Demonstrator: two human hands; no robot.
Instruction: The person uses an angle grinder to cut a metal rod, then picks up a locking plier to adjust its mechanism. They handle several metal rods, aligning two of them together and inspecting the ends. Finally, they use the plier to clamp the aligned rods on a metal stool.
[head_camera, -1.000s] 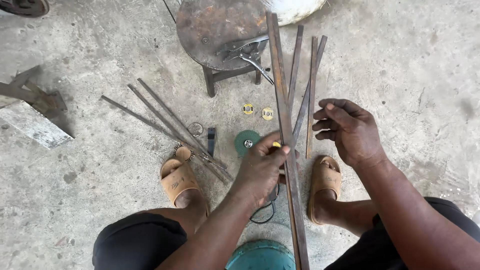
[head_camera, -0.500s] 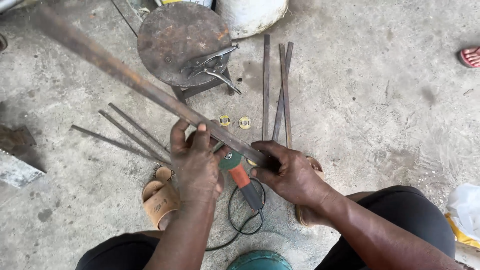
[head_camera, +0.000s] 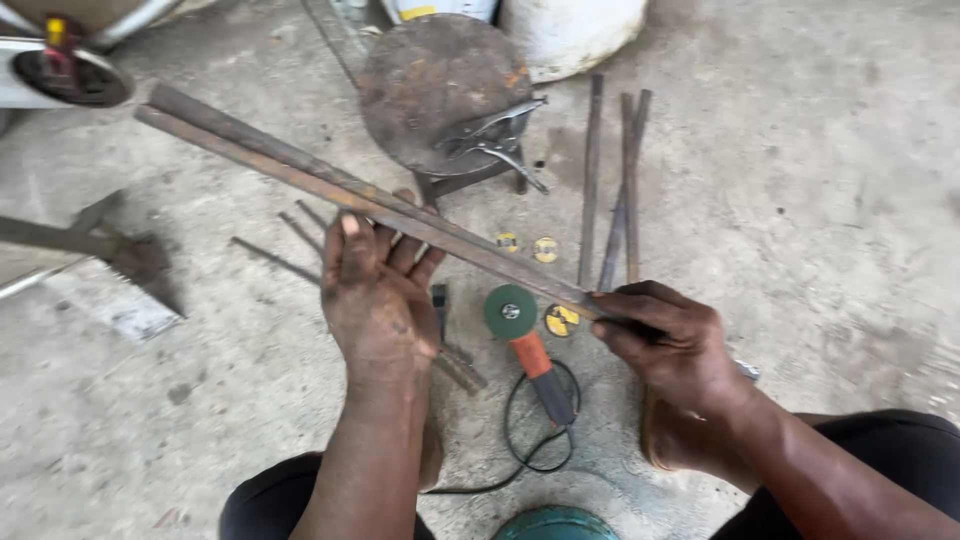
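A long rusty angle-iron bar (head_camera: 290, 170) runs from the upper left down to the lower right, held above the concrete floor. My right hand (head_camera: 668, 342) grips its near end. My left hand (head_camera: 375, 290) is flat under the bar's middle, fingers spread and pressed against it from below. Under the bar, on the floor, lies an angle grinder (head_camera: 530, 345) with a green disc and an orange-and-black body, its black cord (head_camera: 520, 440) looped beside it.
A round rusty metal stool (head_camera: 430, 85) carries locking pliers (head_camera: 495, 140). Several thin bars (head_camera: 620, 180) lie right of it, more rods (head_camera: 290, 250) at left. Small yellow discs (head_camera: 545, 250) sit near the grinder. A white bucket (head_camera: 570, 30) stands at the back.
The bar swung from pointing straight away to lying diagonally up-left. My right hand took hold of its near end. My left hand opened flat beneath it. The view shifted.
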